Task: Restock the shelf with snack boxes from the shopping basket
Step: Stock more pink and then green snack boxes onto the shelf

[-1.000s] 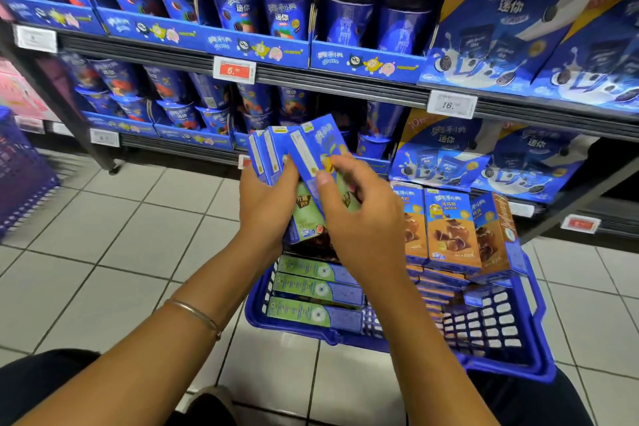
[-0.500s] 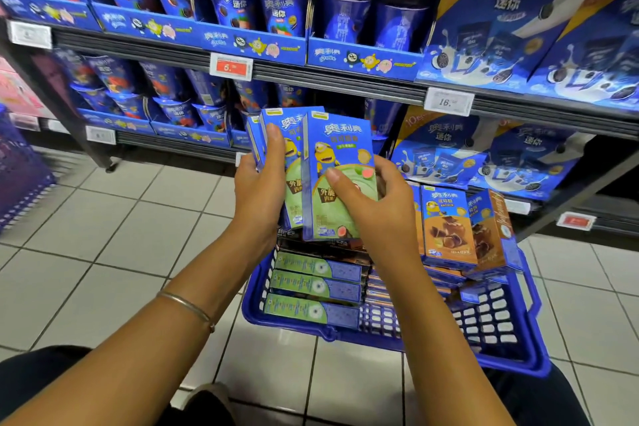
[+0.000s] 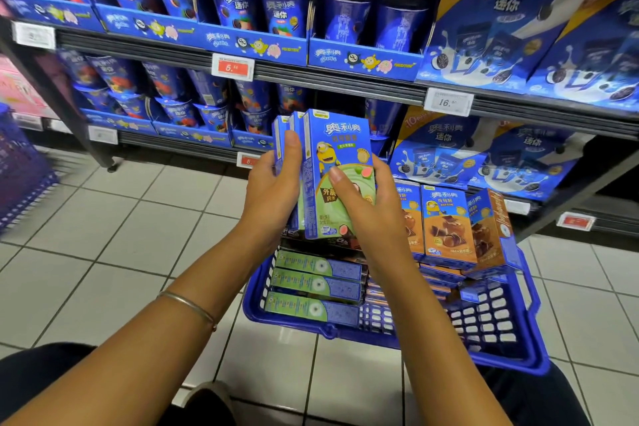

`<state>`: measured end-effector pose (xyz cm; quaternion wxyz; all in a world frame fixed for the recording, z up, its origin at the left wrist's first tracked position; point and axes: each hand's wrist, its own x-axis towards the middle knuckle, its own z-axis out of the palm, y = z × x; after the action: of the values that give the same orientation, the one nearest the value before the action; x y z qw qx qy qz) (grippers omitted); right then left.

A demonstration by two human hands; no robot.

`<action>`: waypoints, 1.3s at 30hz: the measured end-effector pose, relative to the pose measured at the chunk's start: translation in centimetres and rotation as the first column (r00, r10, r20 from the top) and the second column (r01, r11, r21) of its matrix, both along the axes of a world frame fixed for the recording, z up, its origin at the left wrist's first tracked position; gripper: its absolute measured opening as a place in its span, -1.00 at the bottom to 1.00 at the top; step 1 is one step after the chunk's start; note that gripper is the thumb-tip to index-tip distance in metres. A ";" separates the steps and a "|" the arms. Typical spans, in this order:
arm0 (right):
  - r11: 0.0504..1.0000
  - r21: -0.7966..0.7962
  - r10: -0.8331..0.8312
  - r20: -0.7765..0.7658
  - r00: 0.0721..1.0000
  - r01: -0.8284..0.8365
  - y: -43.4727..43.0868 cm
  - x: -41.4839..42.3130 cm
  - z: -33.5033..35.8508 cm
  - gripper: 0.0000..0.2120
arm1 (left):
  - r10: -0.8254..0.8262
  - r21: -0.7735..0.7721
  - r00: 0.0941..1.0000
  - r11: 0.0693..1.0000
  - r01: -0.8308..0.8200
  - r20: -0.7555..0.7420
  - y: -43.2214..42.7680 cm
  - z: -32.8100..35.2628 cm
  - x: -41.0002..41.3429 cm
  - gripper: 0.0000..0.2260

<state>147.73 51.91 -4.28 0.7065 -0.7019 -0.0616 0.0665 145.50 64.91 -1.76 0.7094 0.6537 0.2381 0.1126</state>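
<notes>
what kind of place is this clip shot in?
Almost certainly a supermarket aisle: metal shelves packed with blue snack packs, price tags clipped to the shelf edges, and a shopping basket of snack boxes on a tiled floor.

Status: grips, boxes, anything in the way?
Left grip and right grip both holding green box stack, upright above basket. Brown boxes standing in basket beside right wrist. Nothing seen between stack and shelf.
</notes>
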 end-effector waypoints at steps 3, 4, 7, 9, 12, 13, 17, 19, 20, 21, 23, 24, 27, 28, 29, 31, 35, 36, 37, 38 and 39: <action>0.999 -0.041 0.010 0.085 0.996 -0.007 0.3 0.1 0.0 -0.58 | -0.151 -0.050 0.988 0.987 0.150 -0.010 -0.3 0.2 -0.3 -0.35; 0.998 -0.056 0.025 0.103 0.994 -0.020 0.3 0.0 0.0 -0.64 | -0.190 -0.088 0.982 0.978 0.190 0.003 -0.4 0.1 -0.4 -0.39; 0.995 -0.076 0.074 0.064 0.995 -0.069 0.2 -0.1 -0.1 -0.64 | -0.198 -0.200 0.980 0.960 0.198 0.020 0.0 -0.3 -0.4 -0.57; 0.995 -0.034 0.090 0.001 0.996 -0.090 -0.2 0.1 -0.2 -0.52 | -0.158 -0.271 0.987 0.949 0.159 0.026 0.5 -0.4 -0.4 -0.60; 0.992 0.111 -0.027 -0.232 0.972 0.055 -0.5 0.4 -1.1 -0.51 | -0.120 -0.361 0.991 0.923 0.131 0.054 1.0 0.0 -0.4 -0.62; 0.989 0.104 -0.072 -0.283 0.956 0.105 -0.6 0.4 -1.8 -0.59 | -0.102 -0.373 0.993 0.921 0.115 0.054 1.1 0.1 -0.3 -0.62; 0.919 -0.382 0.037 -0.167 0.985 -0.099 -1.5 -0.1 -6.6 -0.88 | -0.044 -0.379 0.998 0.924 0.056 0.040 1.5 0.2 -0.3 -0.64; 0.764 -0.575 0.229 -0.181 0.956 -0.292 -1.6 -0.6 -9.0 -0.80 | -0.054 -0.375 0.998 0.925 0.065 0.038 1.5 0.2 -0.4 -0.64; 0.642 -0.692 0.299 -0.173 0.938 -0.332 -1.5 -0.9 -9.9 -0.72 | -0.061 -0.378 0.997 0.923 0.071 0.039 1.4 0.2 -0.4 -0.64; 0.494 -0.802 0.353 -0.166 0.921 -0.335 -1.5 -1.1 -10.6 -0.64 | -0.068 -0.384 0.997 0.920 0.078 0.040 1.4 0.1 -0.5 -0.64; 0.313 -0.887 0.391 -0.204 0.897 -0.339 -1.3 -1.4 -11.3 -0.50 | -0.077 -0.385 0.996 0.919 0.087 0.042 1.3 0.1 -0.3 -0.63; 0.302 -0.882 0.382 -0.237 0.893 -0.363 -1.2 -1.4 -11.3 -0.46 | -0.078 -0.381 0.996 0.920 0.089 0.042 1.3 0.1 -0.3 -0.63; 0.422 -0.817 0.354 -0.249 0.901 -0.392 -1.7 -0.7 -11.6 -0.43 | -0.075 -0.376 0.996 0.923 0.086 0.042 1.3 0.2 -0.3 -0.64; 0.474 -0.786 0.352 -0.244 0.904 -0.397 -1.9 -0.7 -11.5 -0.44 | -0.070 -0.379 0.997 0.922 0.081 0.041 1.4 0.3 -0.3 -0.65; 0.518 -0.757 0.351 -0.238 0.906 -0.399 -2.2 -0.5 -11.3 -0.47 | -0.064 -0.381 0.997 0.921 0.075 0.041 1.4 0.3 -0.2 -0.65; 0.620 -0.683 0.352 -0.199 0.915 -0.387 -2.7 -0.2 -10.8 -0.60 | -0.056 -0.388 0.998 0.919 0.067 0.039 1.5 0.4 -0.2 -0.66; 0.836 -0.463 0.300 -0.061 0.952 -0.293 -3.6 0.5 -8.7 -0.87 | -0.041 -0.428 0.998 0.902 0.059 0.052 1.8 0.9 -0.1 -0.71; 0.882 -0.401 0.251 -0.041 0.967 -0.246 -3.8 0.7 -8.1 -0.87 | -0.037 -0.439 0.997 0.896 0.060 0.060 1.9 1.1 -0.1 -0.74; 0.923 -0.336 0.186 -0.031 0.982 -0.186 -4.0 0.9 -7.6 -0.86 | -0.035 -0.448 0.997 0.892 0.061 0.067 2.1 1.2 -0.1 -0.77; 0.954 -0.272 0.118 -0.034 0.992 -0.123 -4.1 1.1 -7.1 -0.85 | -0.033 -0.453 0.997 0.890 0.061 0.070 2.3 1.3 -0.1 -0.79; 0.974 -0.214 0.059 -0.055 0.997 -0.069 -4.2 1.3 -6.7 -0.83 | -0.030 -0.453 0.997 0.890 0.060 0.073 2.4 1.3 -0.1 -0.80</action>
<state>148.99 47.68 -10.96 0.6248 -0.7704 -0.0595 0.1124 145.43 67.35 -0.45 0.8522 0.4712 0.2200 0.0583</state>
